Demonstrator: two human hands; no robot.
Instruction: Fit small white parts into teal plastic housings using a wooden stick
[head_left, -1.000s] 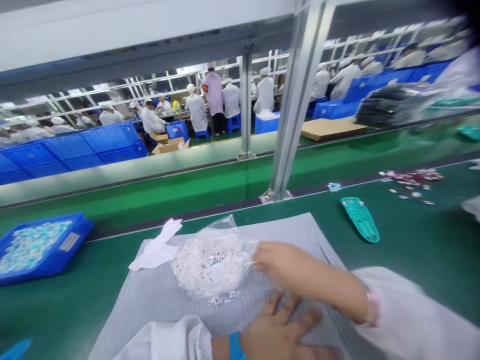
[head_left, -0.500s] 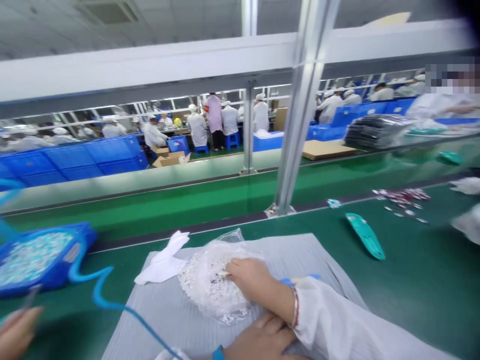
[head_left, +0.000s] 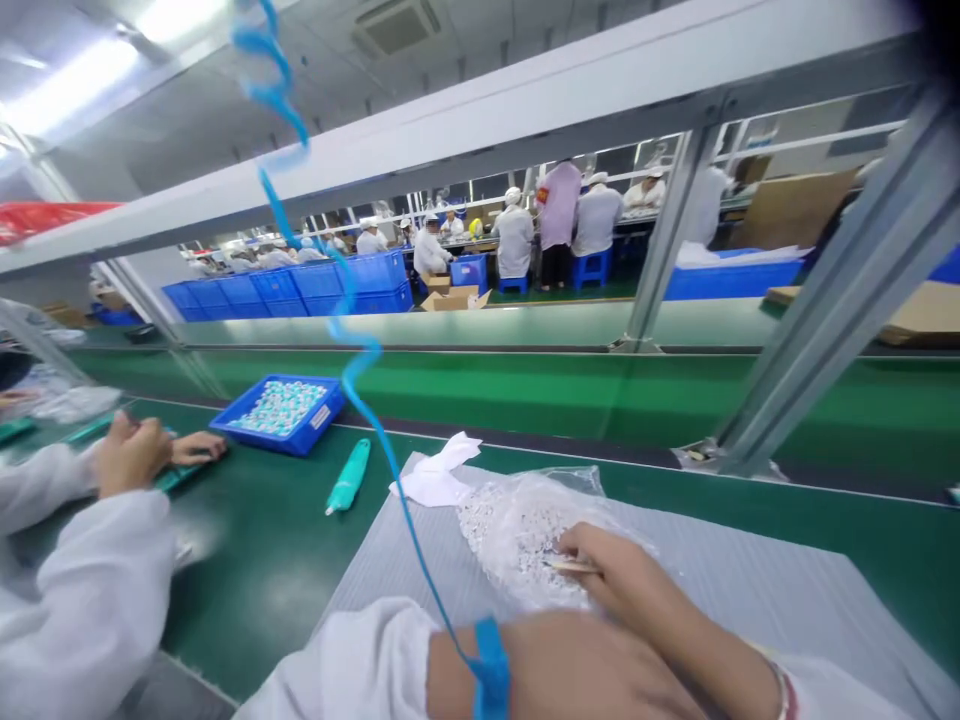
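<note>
A clear plastic bag (head_left: 517, 535) full of small white parts lies on a grey corrugated mat (head_left: 390, 590). My right hand (head_left: 619, 575) is over the bag, its fingers pinching a thin pale strip (head_left: 574, 565). My left hand (head_left: 577, 670) is blurred in the foreground below it, wearing a blue wrist strap (head_left: 489, 665) with a coiled blue cord (head_left: 382, 450) rising from it. Its fingers are hidden. A white cloth (head_left: 435, 475) lies at the mat's far edge, just beyond the bag.
On the green bench, a blue tray of small parts (head_left: 277, 415) and a teal tube-like piece (head_left: 349, 475) lie left of the mat. A co-worker's hands (head_left: 131, 450) work at the left. Beyond the aluminium post (head_left: 667, 240) stand blue crates and several workers.
The view has swung left, bringing a co-worker and the tray toward the middle. My right hand has gone from lying flat on the bag to pinching a pale strip.
</note>
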